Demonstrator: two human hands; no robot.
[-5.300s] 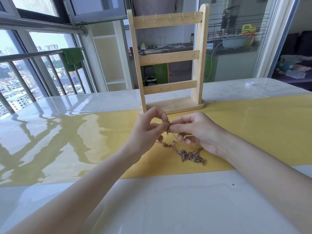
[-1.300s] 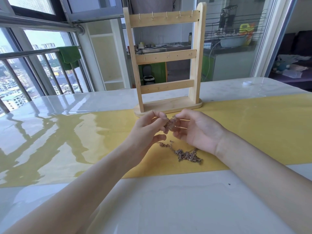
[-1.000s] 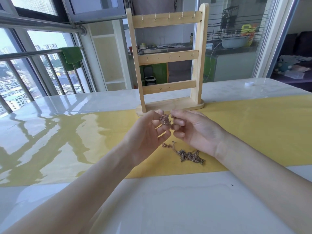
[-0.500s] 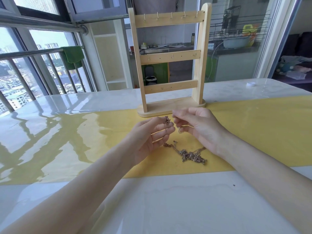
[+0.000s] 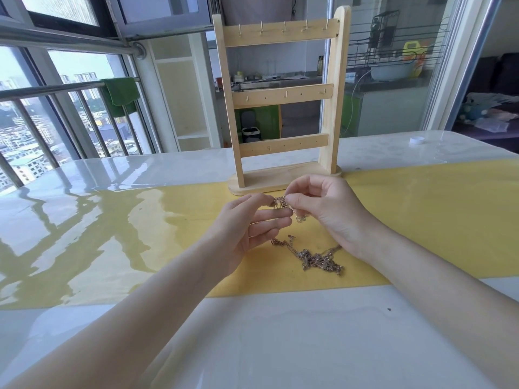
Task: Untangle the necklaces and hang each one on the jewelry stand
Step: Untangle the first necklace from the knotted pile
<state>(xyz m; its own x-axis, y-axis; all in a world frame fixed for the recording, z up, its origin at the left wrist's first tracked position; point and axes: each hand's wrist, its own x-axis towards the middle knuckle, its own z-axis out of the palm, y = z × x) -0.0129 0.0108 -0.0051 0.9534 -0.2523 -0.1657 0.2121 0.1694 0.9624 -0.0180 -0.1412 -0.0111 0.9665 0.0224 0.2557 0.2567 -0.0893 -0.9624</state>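
The necklaces (image 5: 317, 256) form a knotted mass of fine, rose-gold-coloured chain links lying on the yellow runner (image 5: 421, 220), near the runner's front edge and slightly right of the table's centre line. From this mass a thin strand rises to a smaller bunch of chain (image 5: 283, 204) held above the runner between both hands. The left hand (image 5: 247, 228) is palm-up, its thumb and forefinger pinching the bunch while the other fingers extend loosely beneath it. The right hand (image 5: 323, 206) meets it from the opposite side, fingers curled, fingertips pinching the same bunch; a short loop of links hangs just below them. The two hands are together, nearly touching at the fingertips. Just behind them stands the jewelry stand (image 5: 283, 102), upright, of pale unfinished wood: two flat posts on an oval base, joined by three horizontal bars fitted with small metal hooks. No chain hangs on any hook. The base rests partly on the runner's back edge. The table (image 5: 252, 346) is white, glossy and stone-like, covered by a clear reflective sheet. Open surface extends left of the hands along the runner, and across the front edge between the forearms. A small white cap (image 5: 416, 140) lies near the back right corner, well apart from the stand. A green cloth (image 5: 120, 94) hangs on the balcony railing beyond the left edge.
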